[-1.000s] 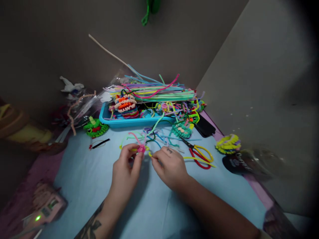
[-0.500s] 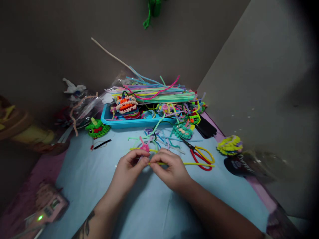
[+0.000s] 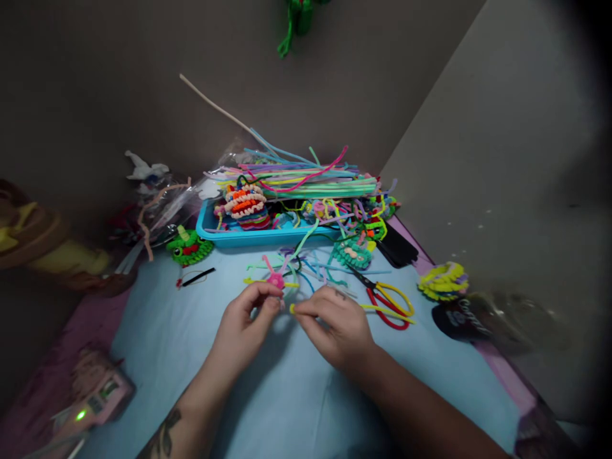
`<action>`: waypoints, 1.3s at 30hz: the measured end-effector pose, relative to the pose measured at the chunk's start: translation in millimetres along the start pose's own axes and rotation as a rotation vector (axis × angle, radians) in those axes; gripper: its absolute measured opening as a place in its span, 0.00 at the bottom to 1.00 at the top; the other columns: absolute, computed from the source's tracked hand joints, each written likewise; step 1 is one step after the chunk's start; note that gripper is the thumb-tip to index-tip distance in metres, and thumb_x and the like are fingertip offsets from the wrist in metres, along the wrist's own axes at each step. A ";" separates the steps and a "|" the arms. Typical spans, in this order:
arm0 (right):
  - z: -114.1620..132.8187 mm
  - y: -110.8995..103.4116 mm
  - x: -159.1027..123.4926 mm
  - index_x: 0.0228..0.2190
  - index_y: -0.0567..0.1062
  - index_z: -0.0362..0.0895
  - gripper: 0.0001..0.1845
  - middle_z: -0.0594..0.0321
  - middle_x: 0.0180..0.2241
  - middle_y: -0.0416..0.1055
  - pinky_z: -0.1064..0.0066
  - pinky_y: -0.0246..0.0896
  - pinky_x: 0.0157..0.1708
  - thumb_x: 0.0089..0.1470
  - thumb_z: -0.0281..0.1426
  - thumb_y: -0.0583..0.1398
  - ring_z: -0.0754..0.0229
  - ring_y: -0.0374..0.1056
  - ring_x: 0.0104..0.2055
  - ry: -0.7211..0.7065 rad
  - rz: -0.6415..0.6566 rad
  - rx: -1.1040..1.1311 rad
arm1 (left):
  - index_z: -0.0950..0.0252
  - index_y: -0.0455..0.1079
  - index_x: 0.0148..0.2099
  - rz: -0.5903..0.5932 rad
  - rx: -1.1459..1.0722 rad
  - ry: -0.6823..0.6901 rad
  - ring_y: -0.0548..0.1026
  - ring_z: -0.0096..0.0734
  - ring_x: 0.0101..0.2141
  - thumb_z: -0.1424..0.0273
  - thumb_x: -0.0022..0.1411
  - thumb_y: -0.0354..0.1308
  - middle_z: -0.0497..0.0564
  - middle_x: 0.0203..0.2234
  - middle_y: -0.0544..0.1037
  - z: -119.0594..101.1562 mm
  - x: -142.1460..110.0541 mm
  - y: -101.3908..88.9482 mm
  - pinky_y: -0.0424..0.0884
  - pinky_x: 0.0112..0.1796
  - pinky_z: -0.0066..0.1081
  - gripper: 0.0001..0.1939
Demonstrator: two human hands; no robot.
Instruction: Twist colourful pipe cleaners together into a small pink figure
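My left hand (image 3: pixel 249 322) pinches a small pink pipe-cleaner piece (image 3: pixel 275 280), with pink, green and yellow ends sticking out around its knot. My fingertips hide its lower part. In the closed fingers of my right hand (image 3: pixel 337 325) is a yellow pipe cleaner (image 3: pixel 394 313). Its curled near tip shows just left of my fingers, and the long end trails right over the scissors. A small gap lies between the two hands. Yellow-and-red-handled scissors (image 3: pixel 385 303) lie to the right of my right hand.
Behind the hands, a blue tray (image 3: pixel 272 239) holds pipe-cleaner figures and a bundle of loose stems (image 3: pixel 310 175). A green figure (image 3: pixel 190 247) sits left, a teal one (image 3: pixel 352 253) in front of the tray. At right are a yellow figure (image 3: pixel 444 282) and a cup (image 3: pixel 461 320).
My hands have drawn apart slightly. The yellow pipe cleaner's tip has come away from my left fingers and now looks curled. The pink piece has tilted a little in my left hand.
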State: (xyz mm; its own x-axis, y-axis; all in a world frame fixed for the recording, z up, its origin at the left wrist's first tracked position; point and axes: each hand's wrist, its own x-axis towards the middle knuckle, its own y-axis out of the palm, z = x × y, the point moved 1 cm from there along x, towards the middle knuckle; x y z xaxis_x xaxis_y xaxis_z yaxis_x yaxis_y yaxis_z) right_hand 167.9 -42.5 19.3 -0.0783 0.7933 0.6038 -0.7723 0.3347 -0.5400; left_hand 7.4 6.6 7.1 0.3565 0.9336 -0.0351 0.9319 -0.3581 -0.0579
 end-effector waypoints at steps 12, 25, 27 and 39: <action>-7.5 7.9 -6.8 0.30 0.75 0.44 0.08 0.60 0.26 0.72 0.68 0.58 0.34 0.58 0.27 0.56 0.59 0.67 0.31 0.028 0.120 -0.336 | 0.60 0.64 0.43 -0.053 0.491 0.211 0.77 0.31 0.32 0.67 0.64 0.52 0.48 0.31 0.77 1.1 -12.9 6.5 0.71 0.35 0.29 0.06; -13.5 1.7 -1.9 0.26 0.71 0.45 0.05 0.62 0.29 0.72 0.69 0.61 0.36 0.52 0.24 0.59 0.59 0.69 0.35 0.154 0.126 -0.135 | 0.62 0.68 0.50 0.032 0.859 0.511 0.78 0.36 0.33 0.73 0.65 0.49 0.53 0.35 0.81 3.3 -8.2 2.3 0.70 0.35 0.32 0.13; -14.3 0.7 -0.6 0.24 0.69 0.45 0.07 0.63 0.28 0.73 0.69 0.62 0.36 0.50 0.23 0.59 0.59 0.70 0.34 0.187 0.123 -0.046 | 0.62 0.69 0.50 0.055 0.901 0.544 0.78 0.36 0.31 0.73 0.65 0.49 0.53 0.33 0.81 4.3 -6.8 1.3 0.69 0.33 0.33 0.13; -14.8 6.9 -4.8 0.21 0.66 0.46 0.09 0.61 0.29 0.75 0.68 0.63 0.37 0.47 0.21 0.57 0.59 0.72 0.35 0.159 0.146 -0.028 | 0.63 0.67 0.38 0.017 0.210 0.028 0.74 0.29 0.29 0.65 0.64 0.50 0.48 0.28 0.77 1.6 -3.4 6.7 0.68 0.30 0.27 0.08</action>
State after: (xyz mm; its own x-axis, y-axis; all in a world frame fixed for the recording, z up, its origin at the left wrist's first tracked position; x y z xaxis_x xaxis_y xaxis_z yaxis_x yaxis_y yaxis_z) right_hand 172.3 -36.4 4.1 -0.0854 0.9040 0.4190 -0.7423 0.2228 -0.6320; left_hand 12.4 1.0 5.2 0.3762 0.9265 -0.0102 0.8925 -0.3653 -0.2647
